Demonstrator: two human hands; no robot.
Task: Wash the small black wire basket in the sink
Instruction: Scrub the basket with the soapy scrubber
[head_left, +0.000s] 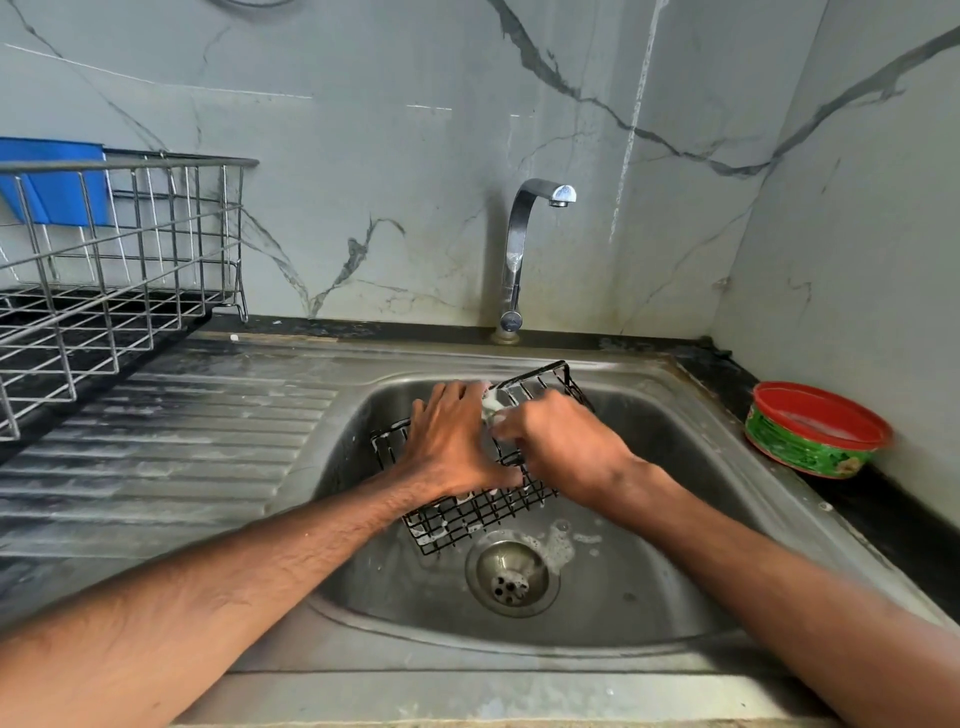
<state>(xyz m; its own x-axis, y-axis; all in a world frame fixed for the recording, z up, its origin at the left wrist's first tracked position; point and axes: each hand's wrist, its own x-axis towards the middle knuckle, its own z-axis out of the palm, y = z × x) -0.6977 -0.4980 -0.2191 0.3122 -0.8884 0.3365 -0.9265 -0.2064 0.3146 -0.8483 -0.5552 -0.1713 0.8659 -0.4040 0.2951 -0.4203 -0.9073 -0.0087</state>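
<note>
**Soapy basket held down in the sink basin**

The left forearm (234, 587) and the right forearm (779, 566) come in from the near edge. They cross the near rim of the steel sink (415, 613) and meet over the basin.

The small black wire basket (483, 512) lies tilted inside the basin. Its near corner is just beside the drain (511, 577) and its far end is raised toward the basin's far wall. Flecks of white foam cling to its wires.

The left hand (457, 441) lies on top of the basket with its grip spread, the fingers straight and pointing far, pressing on the wires. The right hand (566, 452), just beside the left thumb, has its grip curled round a white soapy lump (491, 410) held against the basket. Blur hides what the lump is. A patch of suds (558, 545) sits just right of the drain.

The tap (519, 249) stands at the far side of the sink, its spout over the basin. Left of the basin, the ribbed draining board (182, 441) is wet and streaked. At the far left stands a steel wire dish rack (119, 270) with a blue item (57, 182) behind its wires. On the dark desk (893, 519) at the right sits a green tub with a red rim (815, 431), near the marble wall (363, 156).
</note>
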